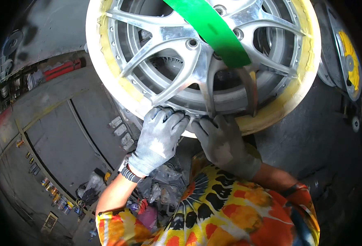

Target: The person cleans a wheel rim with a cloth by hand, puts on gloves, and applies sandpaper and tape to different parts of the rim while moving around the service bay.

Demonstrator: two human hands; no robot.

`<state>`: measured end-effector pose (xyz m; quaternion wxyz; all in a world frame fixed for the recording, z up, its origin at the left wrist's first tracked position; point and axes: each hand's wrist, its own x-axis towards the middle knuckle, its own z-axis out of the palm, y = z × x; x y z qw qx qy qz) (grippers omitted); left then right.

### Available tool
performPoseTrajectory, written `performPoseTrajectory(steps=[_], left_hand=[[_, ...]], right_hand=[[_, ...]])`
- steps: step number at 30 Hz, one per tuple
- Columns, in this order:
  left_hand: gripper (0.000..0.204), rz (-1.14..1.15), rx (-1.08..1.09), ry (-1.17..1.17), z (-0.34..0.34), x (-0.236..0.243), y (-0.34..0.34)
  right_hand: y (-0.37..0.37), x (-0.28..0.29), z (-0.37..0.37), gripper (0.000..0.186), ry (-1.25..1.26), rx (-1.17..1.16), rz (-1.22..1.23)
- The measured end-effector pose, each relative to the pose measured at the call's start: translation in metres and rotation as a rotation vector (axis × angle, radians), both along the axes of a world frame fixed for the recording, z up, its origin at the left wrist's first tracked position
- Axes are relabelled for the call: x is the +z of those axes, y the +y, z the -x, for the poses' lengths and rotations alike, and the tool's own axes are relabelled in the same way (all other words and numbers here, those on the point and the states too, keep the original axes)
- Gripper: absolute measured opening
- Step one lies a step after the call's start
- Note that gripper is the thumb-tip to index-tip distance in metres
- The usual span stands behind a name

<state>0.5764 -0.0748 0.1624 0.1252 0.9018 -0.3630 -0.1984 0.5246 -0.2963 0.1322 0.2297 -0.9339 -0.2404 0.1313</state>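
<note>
A silver multi-spoke wheel (174,33) fills the upper middle, with pale yellow masking tape (278,107) round its rim and a broad green strip (213,35) lying across the spokes. My left hand (162,135), in a grey glove, has its fingers curled on the lower edge of the rim. Just right of it, my right hand (222,145), also gloved and in shadow, curls its fingers onto that same edge. The fingertips of both hands are partly hidden, so anything small between them cannot be made out.
Another wheel (335,69) with a yellow patch stands at the right. Red items (62,69) lie along a shelf at upper left, small cans and bottles (58,196) at lower left, and crumpled plastic (164,176) below the wheel.
</note>
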Motion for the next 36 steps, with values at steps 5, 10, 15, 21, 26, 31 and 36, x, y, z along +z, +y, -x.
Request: performPoseTrajectory(steps=[5, 10, 15, 21, 26, 31, 36], left_hand=[[0.052, 0.000, -0.004, 0.013, -0.002, 0.001, -0.002], [0.052, -0.024, 0.016, 0.027, 0.004, 0.001, -0.008], [0.052, 0.021, 0.030, 0.009, 0.005, -0.001, -0.010], [0.053, 0.009, 0.032, 0.044, 0.007, -0.003, -0.014], [0.054, 0.019, 0.076, 0.053, 0.011, -0.004, -0.019], [0.055, 0.040, 0.071, 0.013, 0.016, -0.008, -0.015], [0.050, 0.098, 0.061, -0.018, 0.015, -0.011, -0.012]], right_hand=[[-0.023, 0.000, 0.012, 0.037, -0.019, 0.022, -0.075], [-0.038, -0.002, 0.014, 0.049, 0.036, 0.009, -0.100], [-0.043, 0.001, 0.013, 0.053, 0.060, 0.006, -0.112], [-0.043, 0.004, 0.010, 0.046, 0.021, -0.018, -0.089], [-0.043, -0.002, 0.012, 0.044, -0.029, -0.009, -0.029], [-0.046, 0.009, 0.006, 0.039, -0.043, -0.024, -0.083], [-0.046, 0.005, 0.008, 0.039, -0.074, 0.024, -0.024]])
